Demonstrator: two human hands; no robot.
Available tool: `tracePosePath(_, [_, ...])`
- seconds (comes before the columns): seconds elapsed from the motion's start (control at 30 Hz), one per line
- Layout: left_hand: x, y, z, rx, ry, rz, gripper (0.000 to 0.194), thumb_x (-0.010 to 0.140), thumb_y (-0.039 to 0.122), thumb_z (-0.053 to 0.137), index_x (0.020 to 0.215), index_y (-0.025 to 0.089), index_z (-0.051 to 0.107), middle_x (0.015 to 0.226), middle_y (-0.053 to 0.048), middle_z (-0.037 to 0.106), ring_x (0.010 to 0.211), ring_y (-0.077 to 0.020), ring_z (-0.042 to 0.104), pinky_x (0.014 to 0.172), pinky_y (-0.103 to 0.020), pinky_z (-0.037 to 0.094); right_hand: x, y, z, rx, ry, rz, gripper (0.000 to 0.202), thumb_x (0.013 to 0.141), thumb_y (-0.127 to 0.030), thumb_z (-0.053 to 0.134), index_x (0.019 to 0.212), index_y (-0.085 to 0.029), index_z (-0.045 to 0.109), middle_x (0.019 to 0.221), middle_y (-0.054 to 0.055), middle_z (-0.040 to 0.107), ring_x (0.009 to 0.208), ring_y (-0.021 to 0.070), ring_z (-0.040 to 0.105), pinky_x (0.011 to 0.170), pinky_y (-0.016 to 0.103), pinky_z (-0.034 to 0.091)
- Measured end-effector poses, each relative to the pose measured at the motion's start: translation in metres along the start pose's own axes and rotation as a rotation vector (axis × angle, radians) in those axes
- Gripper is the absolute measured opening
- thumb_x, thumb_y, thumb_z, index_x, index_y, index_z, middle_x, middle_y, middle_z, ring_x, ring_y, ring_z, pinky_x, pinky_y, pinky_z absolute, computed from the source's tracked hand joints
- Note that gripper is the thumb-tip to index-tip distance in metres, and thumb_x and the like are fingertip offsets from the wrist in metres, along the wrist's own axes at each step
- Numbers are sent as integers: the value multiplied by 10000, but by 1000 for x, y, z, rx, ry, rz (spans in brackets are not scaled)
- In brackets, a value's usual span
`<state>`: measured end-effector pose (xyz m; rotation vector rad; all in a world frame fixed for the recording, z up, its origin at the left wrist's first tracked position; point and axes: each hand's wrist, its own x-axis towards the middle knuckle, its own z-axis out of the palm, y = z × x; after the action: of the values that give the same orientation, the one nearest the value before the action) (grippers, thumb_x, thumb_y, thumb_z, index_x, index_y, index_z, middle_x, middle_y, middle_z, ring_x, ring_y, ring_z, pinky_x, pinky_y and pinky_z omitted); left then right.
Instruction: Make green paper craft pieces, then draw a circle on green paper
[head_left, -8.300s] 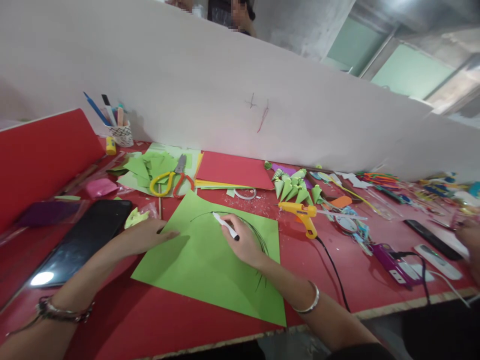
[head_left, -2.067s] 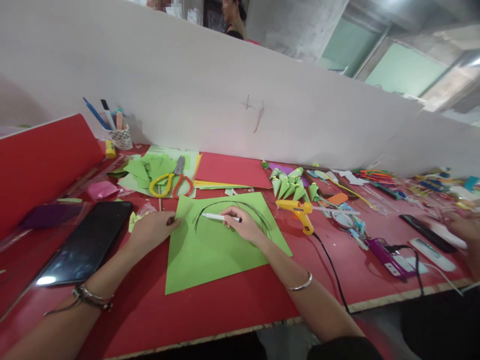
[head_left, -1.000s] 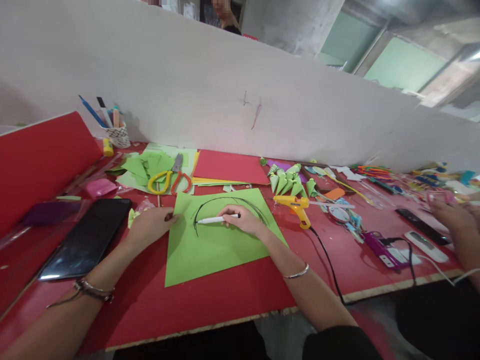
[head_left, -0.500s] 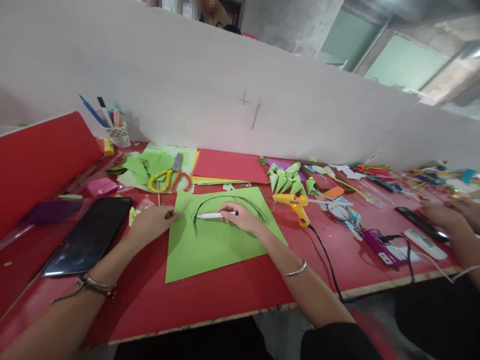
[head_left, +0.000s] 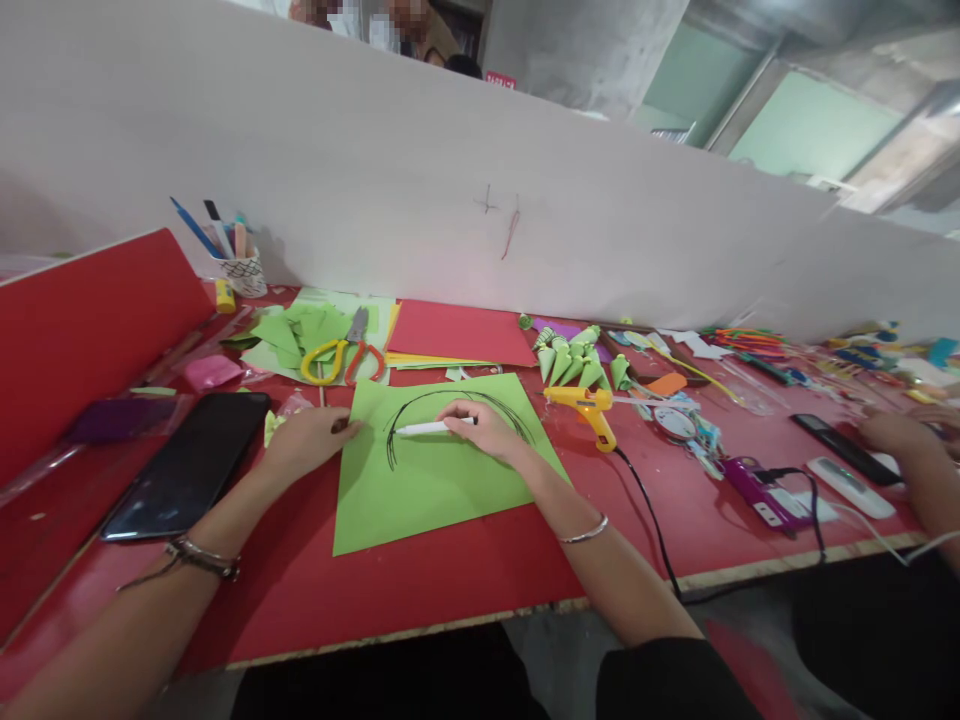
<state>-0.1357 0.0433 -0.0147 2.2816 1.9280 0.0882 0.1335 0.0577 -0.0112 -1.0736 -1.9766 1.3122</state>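
A sheet of green paper (head_left: 420, 500) lies on the red table, with black curved strokes forming an arch across its upper half. My right hand (head_left: 480, 428) rests on the sheet, its fingers closed around a white marker pen (head_left: 424, 428). The pen lies low and points left, its tip at the left end of the arch. At the sheet's upper left edge, my left hand (head_left: 311, 440) is loosely curled, thumb and fingertips on the paper's margin. Just behind that hand are scissors (head_left: 341, 355) with yellow and orange handles.
A black phone (head_left: 187, 465) lies at left, near a pen cup (head_left: 244, 272). Right of the sheet sits a yellow glue gun (head_left: 589, 408) with its cord, below green paper cones (head_left: 574, 362). Another person's hand (head_left: 892, 435) is at far right, by a power strip (head_left: 765, 495).
The view has shifted slightly. Both hands and the pen keep almost the same places on the sheet, and the black strokes look the same.
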Motion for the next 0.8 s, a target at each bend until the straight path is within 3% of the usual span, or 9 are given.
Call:
tracePosePath(0.13, [2,-4,0,-71,-12,45,392,791,503,299,621,186,454,626,-28,555,588,-161,504,514,-241,262,-1,-4,4,-55,-7,-31,205,784,-328,479,853,-181,602,715,-9,523,551,82,390,479,202,285])
tracePosePath(0.33, [3,-6,0,-127,3,59,348,768,469,341,582,185,419,570,-10,510,544,-144,451,508,-243,239,3,2,-7,-92,-192,-9,190,739,-260,490,774,-151,642,622,-20,508,531,78,374,490,208,269])
tracePosePath(0.6, [0,-3,-5,-158,4,72,373,747,499,364,571,182,449,559,-4,507,532,-142,461,511,-241,273,4,7,-1,179,87,22,194,694,-351,588,745,-171,638,582,-38,475,485,69,326,455,213,207])
tracePosePath(0.73, [-22,8,-11,-240,-159,73,422,707,569,418,655,166,533,618,-20,578,589,-167,516,539,-248,345,11,18,4,430,235,21,236,646,-366,649,774,-168,658,549,-37,444,475,65,306,443,216,200])
tracePosePath(0.8, [-36,15,-10,-412,-257,100,434,712,548,443,892,169,557,820,-33,644,716,-187,566,608,-251,405,15,21,3,486,261,2,262,667,-391,622,808,-172,658,535,-41,415,475,65,308,446,215,231])
